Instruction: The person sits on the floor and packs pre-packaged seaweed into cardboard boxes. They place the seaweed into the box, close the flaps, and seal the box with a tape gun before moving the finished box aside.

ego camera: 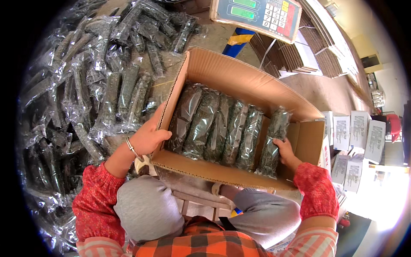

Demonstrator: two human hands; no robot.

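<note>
Before me stands an open cardboard box (237, 66), tilted in view, with several long dark packs (200, 123) in clear plastic film side by side inside. They look like pressed dried seaweed, though the picture does not settle it. My left hand (149, 133) grips the box's left wall, thumb over the rim. In the right part of the box, my right hand (285, 152) holds another wrapped pack (274, 138), slanted and a little apart from the row. Its fingers are partly hidden behind that pack. Bare cardboard shows at the box's right end.
A large heap of wrapped packs (106, 96) covers the floor at left. Beyond the box is a scale's display panel (250, 16) with a keypad, on a blue post (237, 41). Flattened cartons (301, 54) are stacked behind it. White printed boxes (358, 128) stand at right.
</note>
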